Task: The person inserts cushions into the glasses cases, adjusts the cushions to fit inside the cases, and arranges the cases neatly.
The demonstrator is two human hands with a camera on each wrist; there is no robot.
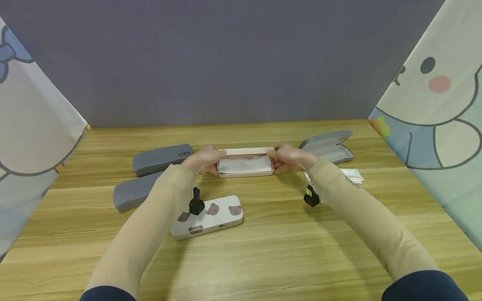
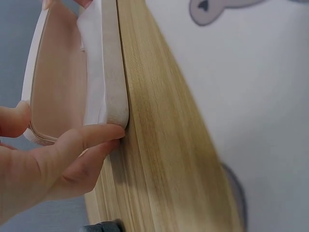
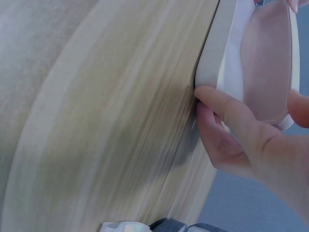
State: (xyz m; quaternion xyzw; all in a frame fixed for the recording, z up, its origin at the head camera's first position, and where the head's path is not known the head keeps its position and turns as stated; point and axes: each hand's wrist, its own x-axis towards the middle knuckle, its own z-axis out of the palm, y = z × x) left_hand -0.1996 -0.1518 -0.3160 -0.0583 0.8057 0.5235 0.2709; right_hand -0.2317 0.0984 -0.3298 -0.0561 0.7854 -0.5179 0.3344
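Note:
A pale glasses case [image 1: 246, 174] stands with its lid [image 1: 250, 150] raised, at the middle of the table toward the back. Inside lies a folded white cloth [image 1: 244, 165]; the lid's pink lining [image 2: 60, 72] shows in both wrist views. My left hand [image 1: 203, 160] holds the case's left end, thumb against the lid and fingers at the lower half's corner. At the opposite end my right hand [image 1: 289, 156] grips it the same way, its thumb on the lid's edge and its fingertips [image 3: 205, 94] on the base corner.
Two closed grey cases [image 1: 163, 159] lie at the left, partly behind the left forearm. Nearer the front is a white bear-print case [image 1: 226, 215]. To the right an open grey case [image 1: 328, 149] stands behind white folded cloths [image 1: 353, 175]. A grey partition [image 1: 228, 46] borders the wooden table's back.

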